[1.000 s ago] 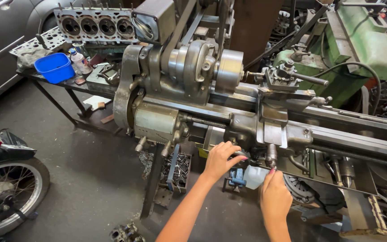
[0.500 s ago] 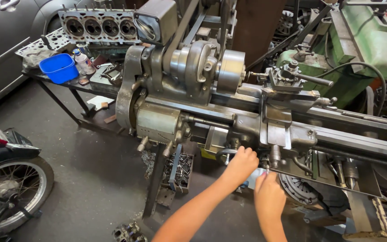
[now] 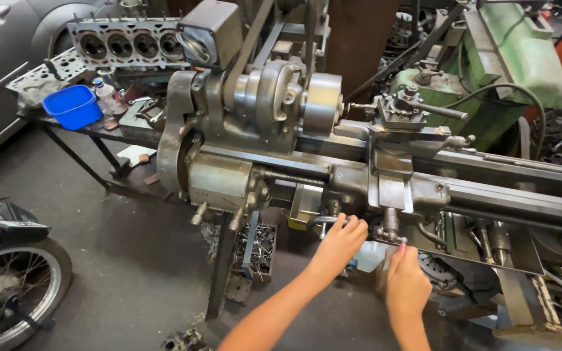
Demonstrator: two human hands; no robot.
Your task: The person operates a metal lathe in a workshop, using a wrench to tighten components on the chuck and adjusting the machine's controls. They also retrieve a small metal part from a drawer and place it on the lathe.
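Below, in the head view, the left hand [image 3: 338,244] is closed in a full grip around a curved handle [image 3: 319,221] on the front apron of the grey lathe [image 3: 281,130]. The right hand [image 3: 406,283] is raised to a small lever [image 3: 390,229] just beside it, fingertips touching, nothing clearly grasped. A finger could be pinched between lever and apron if the handle were turned abruptly. Most of the handle is hidden by the fingers; the right forearm is cut off at the bottom edge.
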